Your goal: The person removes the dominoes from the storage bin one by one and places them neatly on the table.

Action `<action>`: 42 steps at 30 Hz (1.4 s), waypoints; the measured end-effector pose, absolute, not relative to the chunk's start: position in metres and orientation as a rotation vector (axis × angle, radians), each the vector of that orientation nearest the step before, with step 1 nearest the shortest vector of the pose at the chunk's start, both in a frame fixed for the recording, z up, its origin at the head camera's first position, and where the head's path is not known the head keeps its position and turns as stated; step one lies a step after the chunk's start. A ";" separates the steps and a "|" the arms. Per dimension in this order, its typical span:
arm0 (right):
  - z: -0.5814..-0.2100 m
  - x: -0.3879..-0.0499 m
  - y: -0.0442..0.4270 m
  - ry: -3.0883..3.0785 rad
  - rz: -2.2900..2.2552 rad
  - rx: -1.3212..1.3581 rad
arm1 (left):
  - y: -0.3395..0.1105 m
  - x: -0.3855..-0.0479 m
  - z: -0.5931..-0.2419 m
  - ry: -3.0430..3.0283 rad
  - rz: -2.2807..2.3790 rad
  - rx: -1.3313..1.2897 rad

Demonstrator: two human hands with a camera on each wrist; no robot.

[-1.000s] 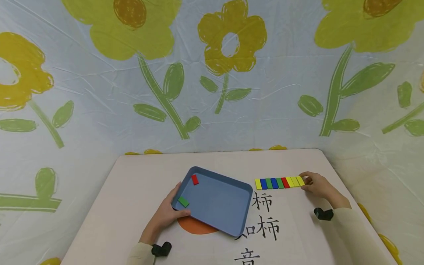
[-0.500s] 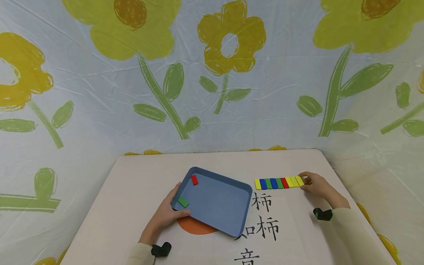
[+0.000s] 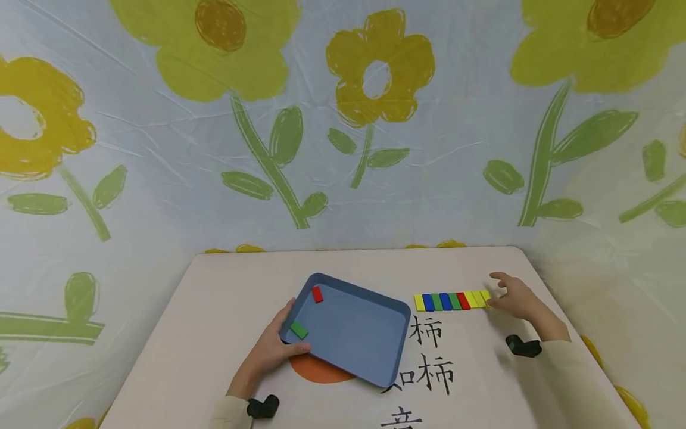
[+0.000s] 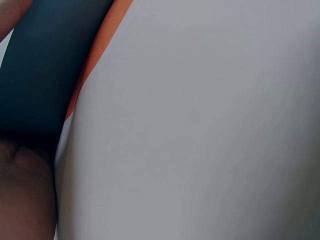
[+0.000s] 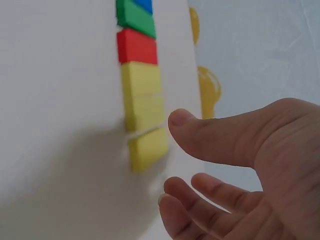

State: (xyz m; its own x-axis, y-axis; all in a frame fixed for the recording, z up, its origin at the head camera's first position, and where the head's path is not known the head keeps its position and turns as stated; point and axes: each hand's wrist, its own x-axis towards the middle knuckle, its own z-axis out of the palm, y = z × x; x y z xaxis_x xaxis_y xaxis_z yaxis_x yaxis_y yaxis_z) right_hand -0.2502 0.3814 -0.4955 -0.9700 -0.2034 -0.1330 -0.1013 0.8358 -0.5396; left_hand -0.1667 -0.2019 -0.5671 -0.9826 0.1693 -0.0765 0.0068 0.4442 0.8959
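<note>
A blue rectangular tray (image 3: 354, 325) lies turned at an angle on the table. My left hand (image 3: 269, 350) grips its left corner, thumb on the near rim and fingers along the left side; the left wrist view catches only a dark strip of tray (image 4: 50, 65). Inside the tray are a red tile (image 3: 318, 294) and a green tile (image 3: 299, 330). To its right runs a row of coloured tiles (image 3: 446, 301) laid edge to edge. My right hand (image 3: 517, 298) is spread beside the right end, apart from the last yellow tile (image 5: 149, 149), holding nothing.
The pale table (image 3: 177, 357) bears black printed characters (image 3: 435, 374) and an orange printed shape (image 3: 318, 369) partly under the tray. A flower-patterned cloth (image 3: 429, 196) rises behind and at both sides.
My right hand has let go of the row's right-end yellow tile, its fingers spreading apart. The left hand and tray stay put; the head view has tilted slightly.
</note>
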 end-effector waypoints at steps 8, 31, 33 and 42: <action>-0.484 -0.251 0.330 2.903 -0.834 -0.345 | -0.203 -0.166 -0.568 2.554 1.547 0.165; -0.460 -0.253 0.178 2.769 -0.875 -0.777 | -0.205 -0.165 -0.571 2.561 1.541 0.163; -0.461 -0.254 0.167 2.752 -0.869 -0.812 | -0.205 -0.166 -0.571 2.564 1.537 0.164; -0.464 -0.260 0.119 2.627 -0.897 -0.929 | -0.205 -0.169 -0.570 2.551 1.544 0.186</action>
State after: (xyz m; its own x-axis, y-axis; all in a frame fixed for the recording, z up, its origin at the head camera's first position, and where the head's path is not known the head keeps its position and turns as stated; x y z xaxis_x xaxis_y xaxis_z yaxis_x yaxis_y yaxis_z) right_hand -0.2603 0.1188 -0.4645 -0.7780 -0.6282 0.0016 -0.4979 0.6151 -0.6113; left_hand -0.1692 -0.2047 -0.5695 -0.9805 0.1851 -0.0668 0.0266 0.4610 0.8870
